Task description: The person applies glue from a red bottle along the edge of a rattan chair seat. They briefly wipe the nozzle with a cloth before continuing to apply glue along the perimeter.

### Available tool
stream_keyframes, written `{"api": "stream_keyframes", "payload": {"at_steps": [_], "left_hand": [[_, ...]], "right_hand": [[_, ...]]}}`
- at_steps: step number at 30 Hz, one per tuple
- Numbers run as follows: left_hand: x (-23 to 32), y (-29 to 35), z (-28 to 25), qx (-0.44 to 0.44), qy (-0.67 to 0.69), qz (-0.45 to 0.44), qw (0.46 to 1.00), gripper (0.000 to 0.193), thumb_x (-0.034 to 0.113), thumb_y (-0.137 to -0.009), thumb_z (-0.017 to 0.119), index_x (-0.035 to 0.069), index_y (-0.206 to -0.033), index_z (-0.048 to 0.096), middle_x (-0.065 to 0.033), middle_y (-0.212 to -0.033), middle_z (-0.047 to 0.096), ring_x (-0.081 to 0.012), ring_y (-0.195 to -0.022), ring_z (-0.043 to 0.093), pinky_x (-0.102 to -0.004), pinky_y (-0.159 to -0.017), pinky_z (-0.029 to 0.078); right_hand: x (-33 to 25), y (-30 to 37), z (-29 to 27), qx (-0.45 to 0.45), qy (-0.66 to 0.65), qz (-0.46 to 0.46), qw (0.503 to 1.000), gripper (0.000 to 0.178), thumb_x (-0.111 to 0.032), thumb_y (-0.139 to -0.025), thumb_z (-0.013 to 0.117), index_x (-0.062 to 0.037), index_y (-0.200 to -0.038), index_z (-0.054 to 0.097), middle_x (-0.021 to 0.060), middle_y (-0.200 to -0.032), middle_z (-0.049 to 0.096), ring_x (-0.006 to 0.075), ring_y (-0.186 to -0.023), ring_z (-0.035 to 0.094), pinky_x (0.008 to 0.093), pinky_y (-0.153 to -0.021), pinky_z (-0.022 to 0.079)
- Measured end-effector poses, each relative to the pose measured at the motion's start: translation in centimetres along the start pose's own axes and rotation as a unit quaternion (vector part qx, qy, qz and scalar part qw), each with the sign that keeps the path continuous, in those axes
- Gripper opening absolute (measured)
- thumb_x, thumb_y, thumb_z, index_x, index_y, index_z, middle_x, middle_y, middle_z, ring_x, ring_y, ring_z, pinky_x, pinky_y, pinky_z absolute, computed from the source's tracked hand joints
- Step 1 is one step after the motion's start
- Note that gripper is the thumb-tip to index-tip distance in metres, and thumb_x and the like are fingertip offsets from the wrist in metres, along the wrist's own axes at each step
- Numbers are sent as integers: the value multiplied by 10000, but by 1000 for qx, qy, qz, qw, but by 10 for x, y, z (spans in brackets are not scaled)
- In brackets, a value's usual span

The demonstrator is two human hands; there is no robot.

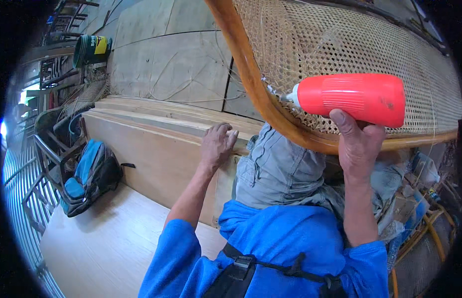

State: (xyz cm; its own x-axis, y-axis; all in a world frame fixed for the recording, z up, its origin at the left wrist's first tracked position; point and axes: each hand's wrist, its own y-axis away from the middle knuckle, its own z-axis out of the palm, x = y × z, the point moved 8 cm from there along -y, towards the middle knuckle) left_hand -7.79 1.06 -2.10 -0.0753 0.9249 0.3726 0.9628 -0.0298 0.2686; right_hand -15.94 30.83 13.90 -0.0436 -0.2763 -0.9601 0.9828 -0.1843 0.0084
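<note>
My right hand [359, 141] is wrapped round a red squeeze bottle [352, 97] with a white cap and a narrow nozzle. The bottle lies nearly sideways, its tip pointing left at the inner edge of a curved, varnished wooden frame [248, 74]. Woven cane mesh [330, 37] fills that frame, and small white blobs show along the joint near the nozzle. To the left, my left hand [218, 141] rests on the top edge of stacked wooden boards [156, 119], holding nothing, with the fingers loosely bent and apart.
A blue and black backpack [89, 174] sits on a pale board [121, 243] at lower left. Beyond it stands a dark green bucket [89, 51]. Loose cane strands [186, 82] lie on the plywood surface [156, 54]. Bags and cane furniture pieces [432, 228] crowd the right side.
</note>
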Motion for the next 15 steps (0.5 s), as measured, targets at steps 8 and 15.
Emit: {"api": "stream_keyframes", "payload": {"at_steps": [8, 15], "left_hand": [[2, -2, -1, 9, 9, 6, 1000, 294, 323, -842, 554, 63, -972, 589, -112, -1055, 593, -295, -1016, 536, -412, -867, 406], [0, 0, -1, 39, -1, 24, 999, 324, 360, -823, 566, 68, -959, 601, -101, -989, 617, -289, -949, 561, -401, -830, 420]], "right_hand": [[2, 2, 4, -23, 77, 22, 996, 370, -55, -682, 773, -8, -990, 573, 62, -929, 627, 165, -843, 606, 294, -805, 484], [-32, 17, 19, -61, 229, -186, 953, 426, -65, -736, 727, -10, -1106, 522, 86, -1093, 559, 195, -984, 552, 325, -882, 432]]}}
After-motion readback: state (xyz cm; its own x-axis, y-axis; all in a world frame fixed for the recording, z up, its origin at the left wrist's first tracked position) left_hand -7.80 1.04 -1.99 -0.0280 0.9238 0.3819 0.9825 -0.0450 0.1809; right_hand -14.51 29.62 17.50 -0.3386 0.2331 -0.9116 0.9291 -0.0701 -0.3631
